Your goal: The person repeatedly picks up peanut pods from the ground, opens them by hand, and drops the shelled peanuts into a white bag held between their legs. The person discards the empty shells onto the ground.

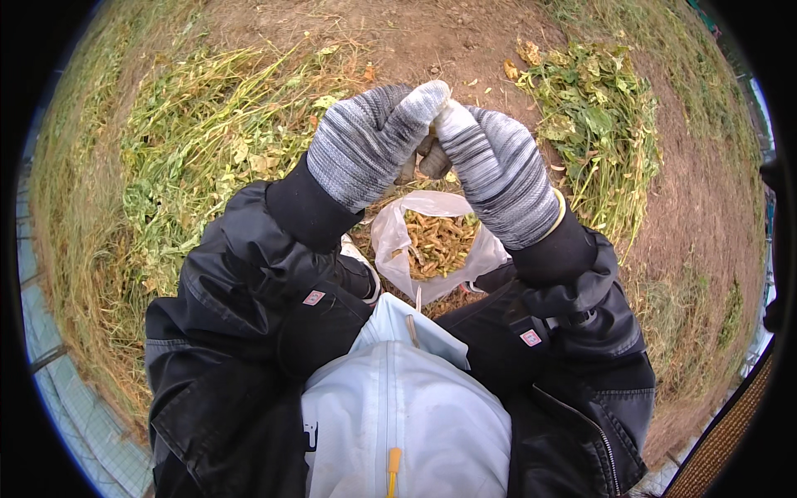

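My left hand (367, 146) and my right hand (501, 168), both in grey-and-white striped knit gloves, meet at the thumbs in front of me. Their fingers curl inward with darker, soiled fingertips. Whatever may be pinched between them is hidden by the thumbs and gloves. Just below the hands, between my feet, an open translucent plastic bag (390, 233) holds many brown and yellow-green bean pods (439, 246). The right forearm partly overlaps the bag's right rim.
A wide heap of pulled bean plants (193, 143) lies to the left. On the right is a smaller pile of leafy bean plants (601, 124). Bare soil (429, 37) and dry grass (697, 81) surround them. My left shoe (361, 258) stands beside the bag.
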{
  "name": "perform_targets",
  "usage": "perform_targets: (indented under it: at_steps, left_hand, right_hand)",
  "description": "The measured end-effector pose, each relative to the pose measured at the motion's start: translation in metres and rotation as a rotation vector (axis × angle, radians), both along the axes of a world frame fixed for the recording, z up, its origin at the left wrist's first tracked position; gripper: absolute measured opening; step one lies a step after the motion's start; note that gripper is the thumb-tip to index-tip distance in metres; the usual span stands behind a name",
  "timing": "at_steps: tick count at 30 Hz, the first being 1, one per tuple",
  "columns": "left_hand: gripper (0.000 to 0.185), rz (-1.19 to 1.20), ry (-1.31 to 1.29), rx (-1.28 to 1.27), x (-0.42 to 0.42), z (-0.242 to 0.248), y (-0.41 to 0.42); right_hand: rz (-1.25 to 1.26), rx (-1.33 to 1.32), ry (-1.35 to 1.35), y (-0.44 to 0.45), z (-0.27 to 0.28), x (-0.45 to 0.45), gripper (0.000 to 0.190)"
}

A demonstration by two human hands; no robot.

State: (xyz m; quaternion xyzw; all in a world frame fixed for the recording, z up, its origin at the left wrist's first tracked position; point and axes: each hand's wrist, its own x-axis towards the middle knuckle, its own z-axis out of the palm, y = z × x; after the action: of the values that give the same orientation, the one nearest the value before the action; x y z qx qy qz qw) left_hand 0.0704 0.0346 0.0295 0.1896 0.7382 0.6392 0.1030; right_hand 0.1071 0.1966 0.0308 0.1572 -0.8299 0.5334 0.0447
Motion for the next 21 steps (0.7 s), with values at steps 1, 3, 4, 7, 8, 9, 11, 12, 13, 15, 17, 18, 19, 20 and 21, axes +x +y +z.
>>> perform_targets:
  at_steps: [1,3,4,7,8,9,11,12,13,15,17,18,19,20,21]
  left_hand:
    - [0.042,0.003,0.022,0.02,0.0,0.0,-0.001]
    - [0.038,0.007,0.007,0.014,0.001,0.002,-0.003]
    - [0.034,0.006,-0.03,-0.013,0.002,0.003,-0.005]
    - [0.027,-0.024,-0.208,-0.176,0.002,0.006,-0.012]
    - [0.036,-0.078,0.01,-0.039,0.001,0.005,-0.012]
    - [0.037,-0.073,-0.093,-0.071,-0.002,0.004,-0.013]
    - [0.04,-0.066,-0.212,-0.116,-0.008,0.0,-0.015]
    - [0.039,-0.006,0.37,-0.204,-0.015,-0.003,-0.009]
    - [0.039,-0.025,0.511,-0.236,-0.017,-0.004,-0.011]
    - [0.041,-0.076,0.559,-0.181,-0.019,-0.002,-0.015]
    - [0.033,-0.127,-0.041,-0.093,-0.018,0.0,-0.017]
    - [0.04,-0.148,-0.455,0.073,-0.016,0.002,-0.02]
    - [0.044,-0.132,-0.367,0.147,-0.014,-0.001,-0.017]
    - [0.048,-0.071,-0.266,0.166,-0.011,-0.005,-0.011]
    - [0.053,-0.044,-0.154,0.222,-0.009,-0.009,-0.006]
  right_hand:
    - [0.017,-0.081,-0.044,-0.001,0.0,0.0,0.035]
    - [0.006,-0.233,-0.143,-0.001,0.0,0.003,0.041]
    - [0.003,-0.307,-0.187,-0.002,0.001,0.004,0.045]
    - [0.026,-0.287,-0.167,-0.003,0.003,0.007,0.045]
    - [0.002,-0.36,-0.078,-0.007,0.002,0.006,0.043]
    - [-0.02,-0.285,-0.077,-0.007,0.004,0.006,0.042]
    - [-0.079,-0.149,-0.111,-0.009,0.008,0.007,0.04]
    - [-0.1,-0.081,-0.046,-0.011,0.01,0.007,0.038]
    - [-0.156,0.022,0.181,-0.013,0.012,0.006,0.038]
    - [-0.096,0.267,0.304,-0.007,0.02,0.006,0.028]
    - [-0.157,0.263,0.484,-0.008,0.023,0.004,0.032]
    - [-0.184,0.263,0.56,-0.009,0.024,0.002,0.035]
    - [-0.194,0.266,0.571,-0.01,0.024,0.0,0.037]
    - [-0.198,0.271,0.566,-0.011,0.023,-0.001,0.039]
    - [-0.202,0.272,0.557,-0.012,0.023,0.0,0.041]
